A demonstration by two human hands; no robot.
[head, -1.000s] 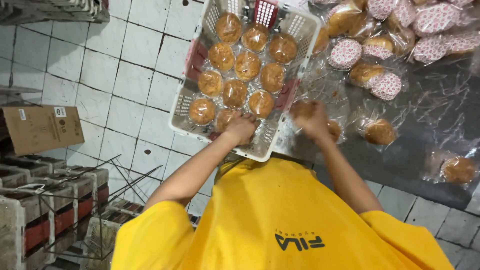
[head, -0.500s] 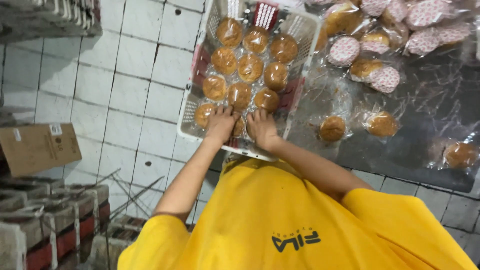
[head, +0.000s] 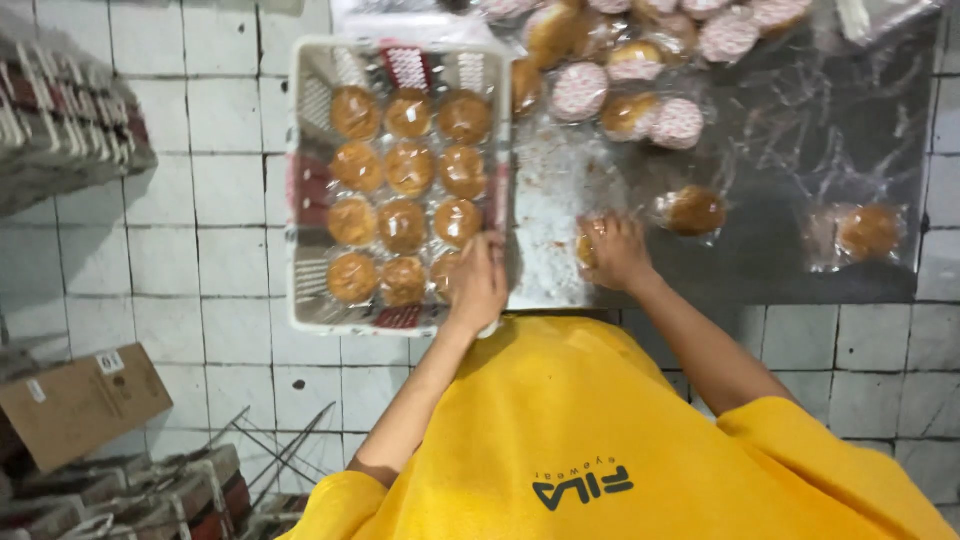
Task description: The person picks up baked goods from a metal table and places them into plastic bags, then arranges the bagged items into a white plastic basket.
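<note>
A white plastic crate holds rows of round brown buns in clear wrappers. My left hand lies over the wrapped bun in the crate's near right corner, fingers together; whether it grips the bun is hidden. My right hand is closed on a loose wrapped bun on the dark plastic-covered table, just right of the crate. Two more wrapped buns lie apart to the right of that hand.
A heap of wrapped buns, some with pink-and-white labels, sits at the table's far side. The floor is white tile. A cardboard box and stacked crates stand at lower left, more crates at upper left.
My right hand left the crate and moved right onto a loose wrapped bun on the table. My left hand stayed at the crate's near right corner.
</note>
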